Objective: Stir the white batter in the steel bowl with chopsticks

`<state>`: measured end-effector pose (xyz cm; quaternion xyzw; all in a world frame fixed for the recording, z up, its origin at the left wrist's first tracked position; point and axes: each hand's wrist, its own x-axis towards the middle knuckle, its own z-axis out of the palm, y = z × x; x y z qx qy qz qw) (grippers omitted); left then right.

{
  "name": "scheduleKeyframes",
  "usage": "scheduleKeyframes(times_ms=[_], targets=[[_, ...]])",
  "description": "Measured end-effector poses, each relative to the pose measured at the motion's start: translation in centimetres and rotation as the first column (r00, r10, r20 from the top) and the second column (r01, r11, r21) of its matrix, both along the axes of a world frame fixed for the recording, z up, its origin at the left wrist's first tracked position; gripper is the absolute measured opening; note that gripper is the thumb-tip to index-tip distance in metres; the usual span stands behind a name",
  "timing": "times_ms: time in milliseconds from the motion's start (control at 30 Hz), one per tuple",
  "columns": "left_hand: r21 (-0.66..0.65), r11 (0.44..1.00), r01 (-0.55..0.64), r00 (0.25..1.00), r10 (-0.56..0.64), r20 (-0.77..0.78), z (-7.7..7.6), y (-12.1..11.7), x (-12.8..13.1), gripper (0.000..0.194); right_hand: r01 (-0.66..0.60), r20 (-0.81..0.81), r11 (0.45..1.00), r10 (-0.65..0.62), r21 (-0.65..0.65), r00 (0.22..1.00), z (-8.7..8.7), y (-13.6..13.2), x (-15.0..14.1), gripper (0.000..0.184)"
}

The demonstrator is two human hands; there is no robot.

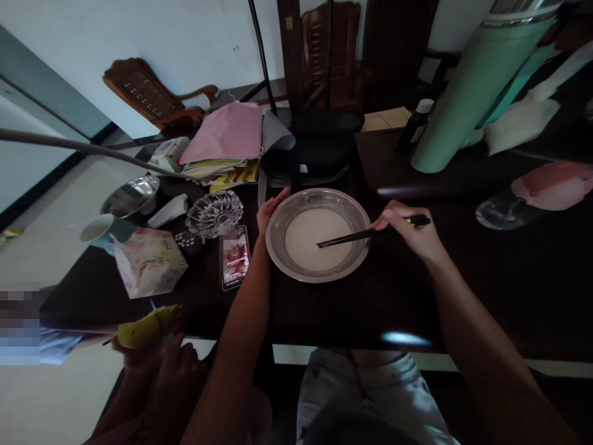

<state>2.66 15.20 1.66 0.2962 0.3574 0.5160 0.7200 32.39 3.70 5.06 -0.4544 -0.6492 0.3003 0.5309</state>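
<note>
A wide metal bowl [319,276] with a whitish liquid [310,238] in it stands on the dark table in front of me. My left hand [269,213] steadies the bowl at its left rim, thumb and fingers against the side. Black chopsticks [354,236] with gold bands are in my right hand [402,224], at the bowl's right edge. They slant down to the left, and their tips touch the liquid near the middle of the bowl.
Left of the bowl are a lit phone [236,256], a glass dish [214,213], a tissue pack [151,262], a cup [102,232] and a steel basin [132,196]. Another person's hands [173,358] hold something yellow [147,326]. A green thermos [477,93] stands at back right.
</note>
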Motion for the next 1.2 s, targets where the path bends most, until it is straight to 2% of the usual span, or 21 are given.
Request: scheduleKeyframes(times_ms=[67,133,267,333,433,500,600,667,767,833,933,1033,1100,1200], targets=[[0.002,1.000,-0.007,1.000,0.007,0.001,0.02,-0.04,0.05,0.056,-0.060,0.059,0.998,0.060,0.006,0.996,-0.06,0.08,-0.06,0.028],[0.007,1.000,-0.017,1.000,0.017,0.000,0.01,-0.09,0.09,0.056,-0.043,0.103,0.998,0.039,0.036,0.994,-0.06,0.16,-0.01,0.026],[0.006,1.000,-0.012,1.000,0.012,-0.005,0.01,-0.14,0.10,0.057,0.069,0.011,0.997,-0.069,0.020,0.998,0.10,0.02,0.19,0.034],[0.005,1.000,-0.011,1.000,0.011,-0.009,0.01,-0.14,0.11,0.057,0.018,-0.011,1.000,-0.018,-0.017,1.000,0.17,-0.09,0.10,0.035],[0.012,1.000,-0.025,1.000,0.025,-0.014,-0.01,-0.15,0.16,0.056,-0.057,0.063,0.998,0.056,0.004,0.996,0.18,-0.09,-0.13,0.030],[0.010,1.000,-0.025,1.000,0.025,-0.012,-0.02,-0.17,0.17,0.056,-0.019,0.104,0.999,0.014,0.046,0.994,0.18,-0.03,-0.14,0.026],[0.002,1.000,-0.011,1.000,0.011,-0.007,0.02,-0.19,0.12,0.056,0.069,0.045,0.997,-0.071,0.042,0.996,0.25,-0.04,-0.02,0.030],[-0.001,1.000,-0.001,1.000,0.001,-0.005,0.07,-0.20,0.08,0.058,0.043,0.005,0.999,-0.043,-0.007,0.999,0.28,-0.10,-0.07,0.035],[-0.002,1.000,-0.005,1.000,0.005,-0.006,0.07,-0.19,0.05,0.060,-0.043,0.065,0.999,0.044,-0.019,0.997,0.26,-0.12,-0.25,0.032],[0.005,1.000,-0.011,1.000,0.011,-0.010,0.00,-0.17,0.02,0.060,-0.025,0.112,1.000,0.023,0.014,0.993,0.23,-0.09,-0.25,0.028],[0.012,1.000,-0.006,1.000,0.007,-0.021,-0.09,-0.18,-0.01,0.060,0.059,0.055,0.998,-0.060,0.024,0.997,0.24,-0.09,-0.05,0.031],[0.004,1.000,0.001,1.000,0.000,-0.022,-0.04,-0.21,-0.01,0.060,0.009,0.001,1.000,-0.009,-0.009,1.000,0.29,-0.14,-0.06,0.035],[0.002,1.000,0.001,1.000,-0.001,-0.014,0.05,-0.22,0.01,0.059,-0.050,0.045,0.999,0.050,0.000,0.998,0.29,-0.12,-0.19,0.031],[0.001,1.000,-0.005,1.000,0.005,-0.006,0.14,-0.17,0.02,0.057,-0.006,0.096,0.999,0.002,0.042,0.995,0.28,-0.08,-0.23,0.028]])
